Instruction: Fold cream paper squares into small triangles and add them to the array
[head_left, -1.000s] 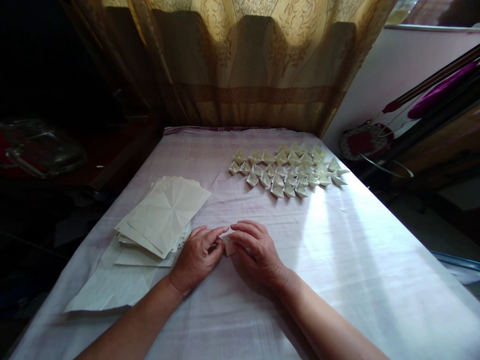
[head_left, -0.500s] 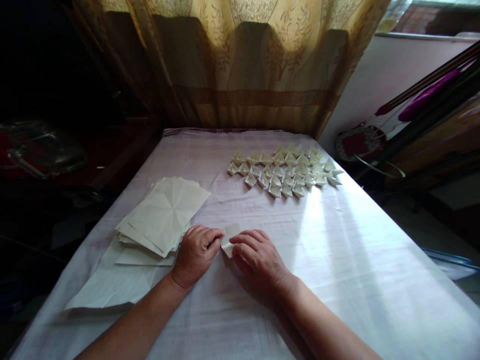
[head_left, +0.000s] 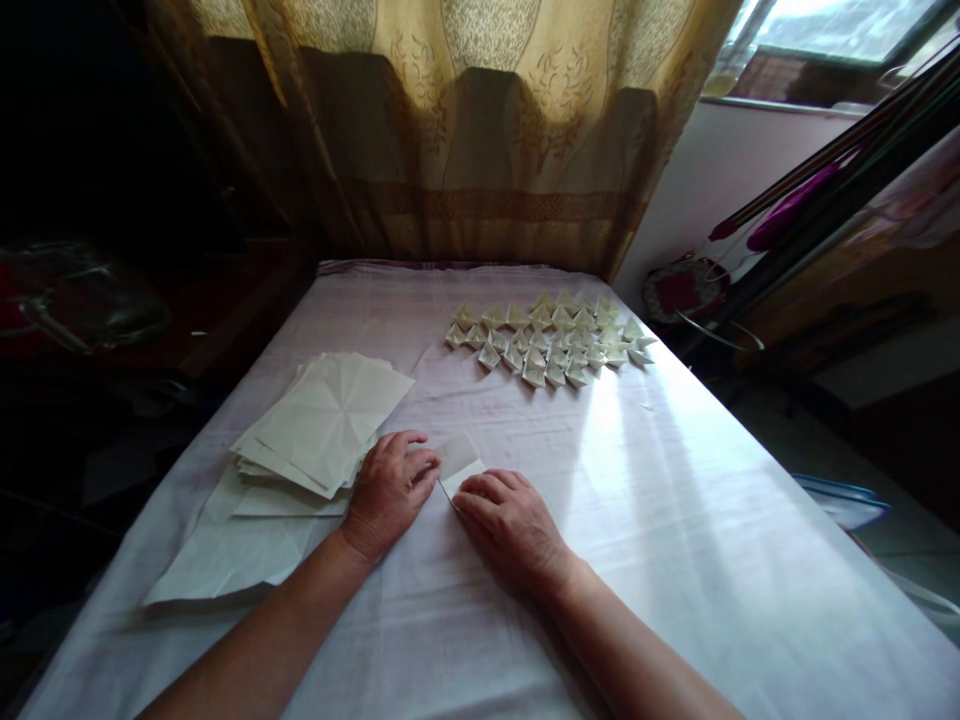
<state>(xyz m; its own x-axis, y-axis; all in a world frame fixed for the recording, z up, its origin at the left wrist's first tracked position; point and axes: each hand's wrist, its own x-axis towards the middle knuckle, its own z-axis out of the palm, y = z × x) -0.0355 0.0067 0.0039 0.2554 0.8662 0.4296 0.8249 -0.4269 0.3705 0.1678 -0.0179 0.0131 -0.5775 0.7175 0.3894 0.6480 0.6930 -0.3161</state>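
A small folded piece of paper (head_left: pixel 459 456) lies on the cloth between my two hands, with a paler flap along its near side. My left hand (head_left: pixel 391 490) is at its left corner, thumb and fingertips closed on the edge. From the right, my right hand (head_left: pixel 511 520) has its bent fingers pressed together on the near flap, covering part of it. Beside my left hand lies a stack of creased paper sheets (head_left: pixel 330 415), and a larger sheet (head_left: pixel 217 555) sticks out beneath it. Farther back, several folded paper pieces (head_left: pixel 555 345) with pointed tips stand in rows.
A pale checked cloth (head_left: pixel 465 630) covers the table. Behind its far edge hangs a patterned yellow-brown curtain (head_left: pixel 480 130). On the right are a round bag (head_left: pixel 686 288) and a blue-rimmed object (head_left: pixel 840 500) below the table edge. A tiny paper scrap (head_left: pixel 646 406) lies right of the rows.
The folded paper lies flatter and shows more of its far part. My left fingers have loosened and spread slightly; my right hand has moved onto the near flap. The view has shifted a little.
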